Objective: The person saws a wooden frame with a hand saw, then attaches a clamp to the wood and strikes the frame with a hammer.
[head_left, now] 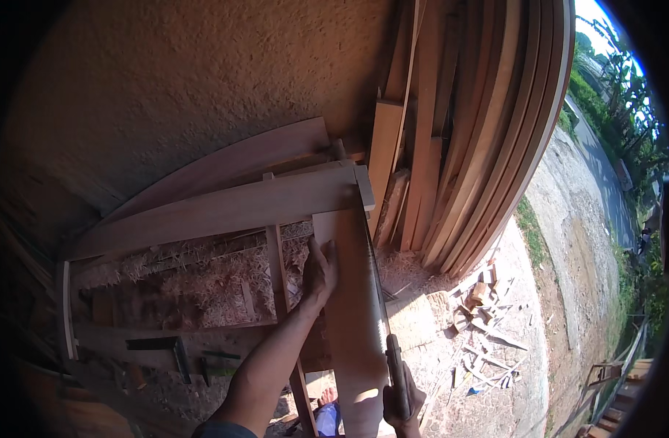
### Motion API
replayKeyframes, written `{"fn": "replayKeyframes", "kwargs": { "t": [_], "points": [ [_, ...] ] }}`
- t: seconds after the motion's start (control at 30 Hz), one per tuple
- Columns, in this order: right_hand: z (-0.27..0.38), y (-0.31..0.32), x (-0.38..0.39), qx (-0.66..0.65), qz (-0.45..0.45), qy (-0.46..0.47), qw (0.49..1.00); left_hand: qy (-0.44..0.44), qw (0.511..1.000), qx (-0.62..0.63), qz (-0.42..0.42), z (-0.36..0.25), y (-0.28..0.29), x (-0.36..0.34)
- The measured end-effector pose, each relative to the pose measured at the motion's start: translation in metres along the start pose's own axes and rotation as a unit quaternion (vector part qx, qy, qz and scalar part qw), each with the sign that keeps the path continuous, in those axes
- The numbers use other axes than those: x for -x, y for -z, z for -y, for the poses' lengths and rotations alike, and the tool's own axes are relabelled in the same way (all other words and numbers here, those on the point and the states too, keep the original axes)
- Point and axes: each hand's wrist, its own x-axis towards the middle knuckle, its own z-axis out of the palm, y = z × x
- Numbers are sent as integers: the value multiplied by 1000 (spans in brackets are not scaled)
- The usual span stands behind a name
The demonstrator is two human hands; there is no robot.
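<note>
A wide wooden board (353, 306) lies lengthwise in front of me, its far end on the wooden frame of the bench. My left hand (320, 271) grips its left edge near the far end, with thumb and fingers pressed against the wood. Along the board's right edge runs a handsaw (380, 306), its thin blade seen almost edge-on. My right hand (404, 401) is closed round the dark saw handle at the near end; its fingers are partly hidden. From this angle I cannot tell how deep the blade sits in the wood.
A long plank (218, 212) forms the bench's far side, with wood shavings (203, 285) inside the frame. A black L-shaped tool (175, 349) rests at the left. Tall boards (488, 146) lean on the wall. Wood offcuts (488, 321) litter the ground at right. My bare foot (327, 396) shows below.
</note>
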Motion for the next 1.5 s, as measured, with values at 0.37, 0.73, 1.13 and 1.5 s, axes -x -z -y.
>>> {"fn": "replayKeyframes", "kwargs": {
  "t": [0.37, 0.73, 1.13, 1.5],
  "points": [
    [-13, -44, -136, -188, -3, -111, 976, 26, 998, -56, -3, -37, 11, 11],
    [0, -70, -247, -114, -30, -59, 991, -98, 992, -67, -42, -26, -4, 9],
    [-34, -59, -197, -109, -94, -2, 990, -67, 997, 47, 10, -23, -17, 0],
    [11, -9, -46, -107, 47, -124, 985, 3, 999, -44, -7, 13, 4, 2]
  ]
}}
